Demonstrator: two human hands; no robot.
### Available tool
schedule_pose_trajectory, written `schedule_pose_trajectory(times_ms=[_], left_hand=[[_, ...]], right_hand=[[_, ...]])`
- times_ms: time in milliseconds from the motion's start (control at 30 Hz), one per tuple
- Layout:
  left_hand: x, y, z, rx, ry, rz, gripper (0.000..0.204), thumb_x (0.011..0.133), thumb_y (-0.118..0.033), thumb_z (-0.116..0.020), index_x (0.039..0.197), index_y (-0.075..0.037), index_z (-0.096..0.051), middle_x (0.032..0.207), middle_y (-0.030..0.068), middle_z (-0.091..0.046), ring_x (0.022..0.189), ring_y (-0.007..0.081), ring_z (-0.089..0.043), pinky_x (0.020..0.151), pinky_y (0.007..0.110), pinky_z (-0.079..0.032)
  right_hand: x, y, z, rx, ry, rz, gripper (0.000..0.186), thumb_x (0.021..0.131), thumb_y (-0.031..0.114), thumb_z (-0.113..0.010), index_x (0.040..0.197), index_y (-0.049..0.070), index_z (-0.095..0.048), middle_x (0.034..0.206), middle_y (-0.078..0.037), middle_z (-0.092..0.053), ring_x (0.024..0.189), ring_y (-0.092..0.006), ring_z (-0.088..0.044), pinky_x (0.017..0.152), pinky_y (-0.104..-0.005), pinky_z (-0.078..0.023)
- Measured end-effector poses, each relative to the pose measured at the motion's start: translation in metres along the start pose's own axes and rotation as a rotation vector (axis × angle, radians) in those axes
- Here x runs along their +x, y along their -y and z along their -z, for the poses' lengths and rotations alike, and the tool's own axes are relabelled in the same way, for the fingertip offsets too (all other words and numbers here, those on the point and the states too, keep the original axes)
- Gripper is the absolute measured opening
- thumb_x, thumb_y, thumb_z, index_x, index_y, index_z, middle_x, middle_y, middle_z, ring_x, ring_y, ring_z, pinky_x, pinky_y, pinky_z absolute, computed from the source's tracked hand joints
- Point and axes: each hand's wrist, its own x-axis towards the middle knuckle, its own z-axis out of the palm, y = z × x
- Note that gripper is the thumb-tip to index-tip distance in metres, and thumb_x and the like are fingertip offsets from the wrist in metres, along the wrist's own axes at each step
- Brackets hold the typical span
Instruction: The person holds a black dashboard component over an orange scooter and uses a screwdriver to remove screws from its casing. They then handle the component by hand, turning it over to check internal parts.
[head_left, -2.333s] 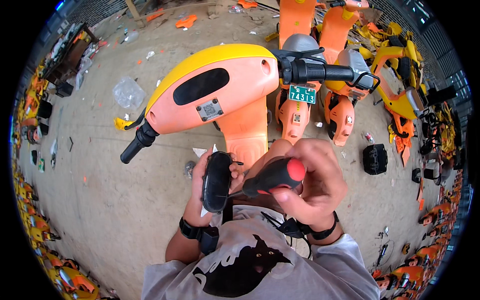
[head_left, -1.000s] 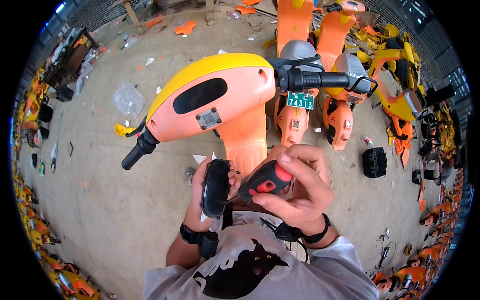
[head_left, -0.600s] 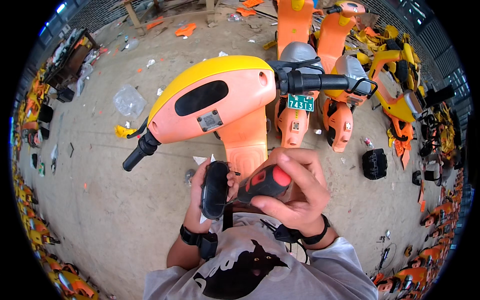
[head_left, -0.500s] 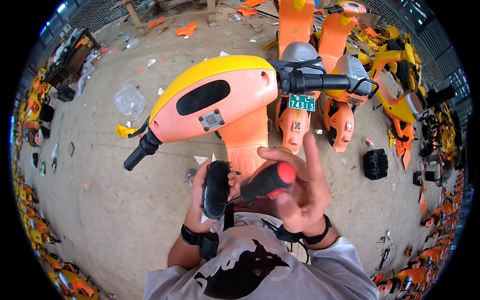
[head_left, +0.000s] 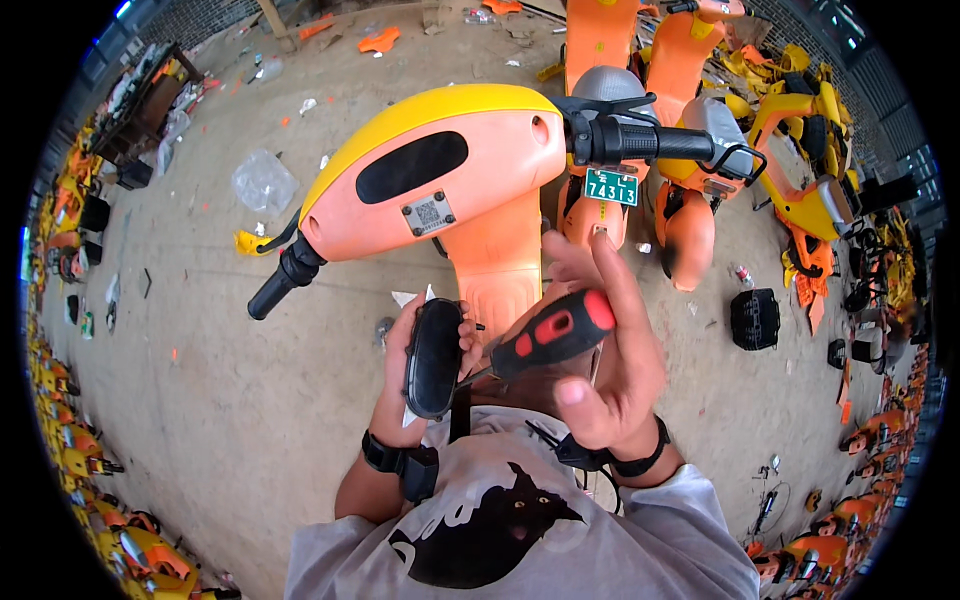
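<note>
My left hand (head_left: 396, 372) is closed around a black oval casing (head_left: 435, 358), its thumb on one side and fingertips on the other. Pale pointed scraps stick out at the casing's two ends. In front of my right palm lies a black-and-red screwdriver (head_left: 555, 334). Its shaft runs down-left to the casing's right edge, where the tip is hidden. My right hand (head_left: 622, 385) holds the handle loosely, with the thumb apart and the fingers extended behind it. Just beyond both hands stands an orange-and-yellow scooter (head_left: 450, 185) with a dark oval window in its handlebar cover.
More orange scooters (head_left: 597, 215) are parked ahead to the right. A black basket (head_left: 755, 318) sits on the floor (head_left: 250, 420) at right, and a clear plastic bag (head_left: 264, 182) lies at left. Loose scooter parts and rows of scooters line both sides; a cluttered table (head_left: 150, 100) stands far left.
The screwdriver handle has turned and swung up and right, now showing its side with the red inset. My right fingers have shifted around it. My left hand still holds the casing.
</note>
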Motion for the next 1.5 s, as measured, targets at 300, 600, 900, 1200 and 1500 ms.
schedule_pose_trajectory(times_ms=[300,600,900,1200,1500], left_hand=[[-0.001,0.004,-0.003,-0.004,0.015,0.001,0.048,0.096,-0.041,-0.051,0.106,0.006,-0.056,0.082,0.0138,-0.057,0.073,0.024,-0.059,0.073,0.033,-0.056],[0.0,0.003,0.001,0.003,0.015,0.021,0.05,0.095,-0.043,-0.052,0.105,0.006,-0.056,0.081,0.0144,-0.057,0.071,0.0235,-0.058,0.072,0.033,-0.056],[-0.001,0.003,0.0,-0.08,-0.006,0.052,0.05,0.095,-0.043,-0.052,0.106,0.006,-0.056,0.081,0.0144,-0.057,0.07,0.0236,-0.057,0.069,0.031,-0.054],[-0.004,-0.001,0.009,-0.024,0.121,0.022,0.052,0.097,-0.044,-0.047,0.116,0.005,-0.051,0.09,0.0127,-0.05,0.076,0.0207,-0.052,0.074,0.034,-0.053],[-0.003,-0.002,0.009,-0.031,0.152,0.046,0.052,0.098,-0.044,-0.045,0.116,0.005,-0.051,0.09,0.0133,-0.05,0.075,0.0221,-0.053,0.073,0.037,-0.056]], right_hand=[[-0.002,0.001,-0.01,0.233,-0.106,-0.034,0.073,0.077,-0.001,-0.072,0.142,-0.008,-0.038,0.12,-0.024,-0.057,0.105,-0.0258,-0.061,0.085,-0.0321,-0.049],[-0.003,-0.002,0.006,-0.148,-0.001,0.067,0.069,0.076,0.01,-0.075,0.134,-0.012,-0.046,0.119,-0.026,-0.059,0.101,-0.0274,-0.061,0.089,-0.0341,-0.047],[-0.007,-0.005,0.004,0.042,0.011,0.014,0.057,0.076,0.003,-0.068,0.129,-0.009,-0.051,0.126,-0.025,-0.06,0.098,-0.0261,-0.065,0.087,-0.0314,-0.04],[-0.016,-0.006,0.003,0.162,-0.061,-0.094,0.054,0.079,-0.002,-0.066,0.13,-0.008,-0.049,0.121,-0.026,-0.059,0.104,-0.0295,-0.059,0.093,-0.0379,-0.043],[-0.02,-0.014,0.0,0.342,-0.101,-0.072,0.054,0.083,-0.006,-0.063,0.134,-0.007,-0.044,0.124,-0.026,-0.054,0.105,-0.0274,-0.061,0.092,-0.0376,-0.049]])
